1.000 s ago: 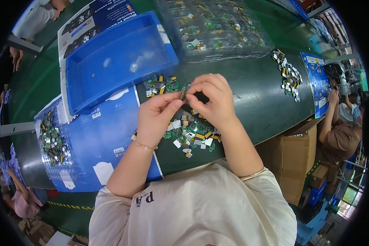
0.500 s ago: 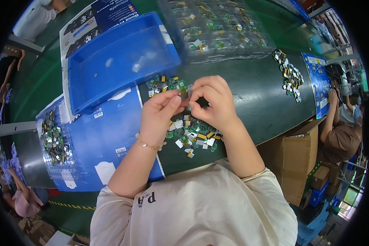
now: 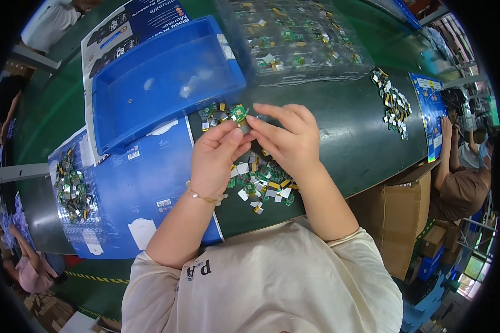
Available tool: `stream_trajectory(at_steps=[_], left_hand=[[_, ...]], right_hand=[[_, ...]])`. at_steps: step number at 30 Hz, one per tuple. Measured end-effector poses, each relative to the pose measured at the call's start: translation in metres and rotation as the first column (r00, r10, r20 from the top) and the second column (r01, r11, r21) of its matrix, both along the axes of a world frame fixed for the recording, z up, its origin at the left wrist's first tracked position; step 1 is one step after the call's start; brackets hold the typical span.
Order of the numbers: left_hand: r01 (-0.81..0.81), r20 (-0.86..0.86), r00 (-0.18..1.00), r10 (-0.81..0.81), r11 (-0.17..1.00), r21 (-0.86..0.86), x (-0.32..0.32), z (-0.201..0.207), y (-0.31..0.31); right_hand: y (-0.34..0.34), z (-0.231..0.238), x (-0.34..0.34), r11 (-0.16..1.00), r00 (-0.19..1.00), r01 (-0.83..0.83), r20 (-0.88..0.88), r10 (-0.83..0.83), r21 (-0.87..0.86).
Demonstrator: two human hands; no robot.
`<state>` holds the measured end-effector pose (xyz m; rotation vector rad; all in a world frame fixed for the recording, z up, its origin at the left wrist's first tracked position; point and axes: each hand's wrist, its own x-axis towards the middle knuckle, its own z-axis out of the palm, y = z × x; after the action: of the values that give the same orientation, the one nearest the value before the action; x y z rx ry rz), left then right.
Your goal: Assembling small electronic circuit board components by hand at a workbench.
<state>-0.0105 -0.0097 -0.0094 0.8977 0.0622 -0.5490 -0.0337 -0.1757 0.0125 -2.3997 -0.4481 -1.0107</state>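
Pinching one small green board [image 3: 239, 114] between the fingertips of both the left hand [image 3: 215, 161] and right hand [image 3: 288, 141], the person keeps it raised just beside the blue bin [image 3: 116, 130], above the loose parts pile [image 3: 261, 186], probably to work it free-handed.

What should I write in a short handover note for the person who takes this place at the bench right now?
Left hand and right hand: both raised over the belt, fingertips together, pinching one small green circuit board between them.
Loose pile of small boards: on the dark belt directly under the hands.
Blue bin: beyond the left hand, nearly bare inside.
Further board piles: one at far left, one at far right; clear trays of boards beyond the hands.
Done: cannot tell how many boards were handled.
Left: the pile under the hands appears to be still waiting.
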Motion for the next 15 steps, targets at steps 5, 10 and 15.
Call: stream_trajectory(at_steps=[5, 10, 15], left_hand=[[-0.036, 0.068, 0.997, 0.033, 0.998, 0.051, -0.0013, -0.0008, -0.0013], [-0.048, 0.058, 0.997, 0.045, 0.998, 0.051, -0.0016, 0.0002, -0.0014], [-0.042, 0.010, 0.999, 0.042, 0.999, 0.023, -0.0009, 0.0022, -0.0010]], right_hand=[[0.0059, -0.0009, -0.0039, 0.999, 0.999, 0.040, -0.007, -0.040, -0.022], [0.0070, 0.0008, -0.0042, 1.000, 0.999, 0.032, -0.009, -0.032, 0.000], [0.0049, -0.0030, -0.0017, 0.995, 0.999, -0.040, -0.023, 0.042, 0.090]])
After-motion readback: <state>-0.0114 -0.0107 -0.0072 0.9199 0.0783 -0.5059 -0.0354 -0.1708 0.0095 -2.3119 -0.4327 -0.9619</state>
